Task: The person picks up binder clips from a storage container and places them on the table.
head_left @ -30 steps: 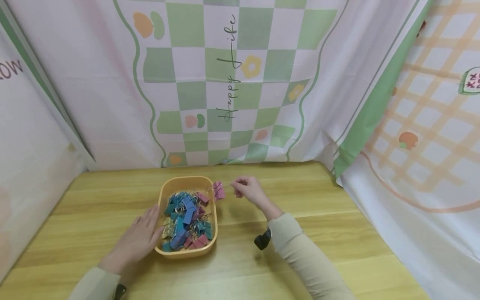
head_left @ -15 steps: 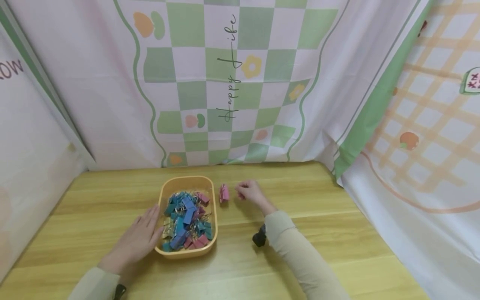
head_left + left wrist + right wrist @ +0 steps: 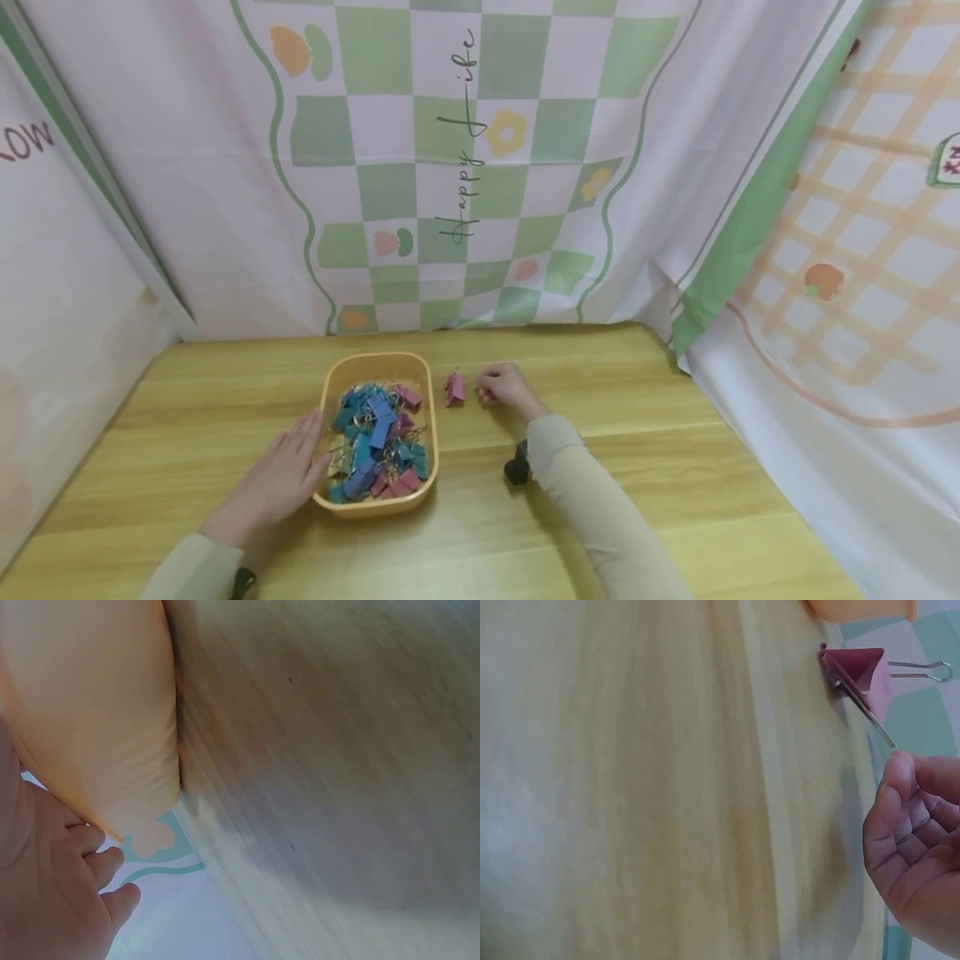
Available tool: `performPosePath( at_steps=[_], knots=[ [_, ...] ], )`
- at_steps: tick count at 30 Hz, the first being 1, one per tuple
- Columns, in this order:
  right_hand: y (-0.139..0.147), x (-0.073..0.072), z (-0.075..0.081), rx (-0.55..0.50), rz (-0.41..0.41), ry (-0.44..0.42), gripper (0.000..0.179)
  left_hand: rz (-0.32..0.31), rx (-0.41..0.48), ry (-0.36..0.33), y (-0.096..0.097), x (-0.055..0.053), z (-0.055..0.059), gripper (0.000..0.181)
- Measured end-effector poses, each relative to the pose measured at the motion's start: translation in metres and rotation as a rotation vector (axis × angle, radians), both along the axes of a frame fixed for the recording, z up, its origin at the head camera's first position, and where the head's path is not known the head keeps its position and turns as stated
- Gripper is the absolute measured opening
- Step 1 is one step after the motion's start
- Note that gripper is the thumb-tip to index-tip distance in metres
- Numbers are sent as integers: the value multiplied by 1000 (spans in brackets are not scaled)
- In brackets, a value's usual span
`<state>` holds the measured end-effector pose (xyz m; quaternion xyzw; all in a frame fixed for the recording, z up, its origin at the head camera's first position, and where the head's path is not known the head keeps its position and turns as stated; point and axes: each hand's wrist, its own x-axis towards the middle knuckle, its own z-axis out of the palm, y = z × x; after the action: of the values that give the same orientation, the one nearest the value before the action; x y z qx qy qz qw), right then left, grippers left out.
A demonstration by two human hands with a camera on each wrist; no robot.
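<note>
A pink binder clip point(image 3: 455, 389) is just right of the yellow plastic bin point(image 3: 372, 365). My right hand point(image 3: 504, 385) pinches one wire handle of this clip between thumb and finger, seen best in the right wrist view, where the clip body point(image 3: 855, 664) is down at the tabletop. Its other wire handle point(image 3: 922, 671) sticks out on the far side. My left hand point(image 3: 281, 467) lies with straight fingers along the bin's left side. In the left wrist view those fingers point(image 3: 105, 862) are at the bin's outer wall point(image 3: 97, 712).
Inside the bin is a heap of binder clips point(image 3: 378, 442) in blue, teal, pink and gold. The wooden table point(image 3: 637, 467) stretches out on both sides. A printed cloth point(image 3: 442, 167) hangs behind it, and another cloth point(image 3: 840, 333) hangs at the right.
The pink clip has come down from beside the bin's rim to the table, turned and shifted slightly right. My right hand has moved a little right with it. The left hand stays put.
</note>
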<state>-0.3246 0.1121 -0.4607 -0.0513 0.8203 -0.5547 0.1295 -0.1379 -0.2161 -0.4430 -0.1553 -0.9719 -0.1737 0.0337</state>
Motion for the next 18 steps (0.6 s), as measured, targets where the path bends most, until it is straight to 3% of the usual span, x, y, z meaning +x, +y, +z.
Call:
performPosePath(
  at_steps=[7, 18],
  knots=[
    [1, -2, -3, 45, -33, -3, 16, 1, 3, 4, 0, 0, -1, 63],
    [2, -3, -5, 121, -11, 5, 13, 7, -3, 11, 1, 0, 1, 62]
  ],
)
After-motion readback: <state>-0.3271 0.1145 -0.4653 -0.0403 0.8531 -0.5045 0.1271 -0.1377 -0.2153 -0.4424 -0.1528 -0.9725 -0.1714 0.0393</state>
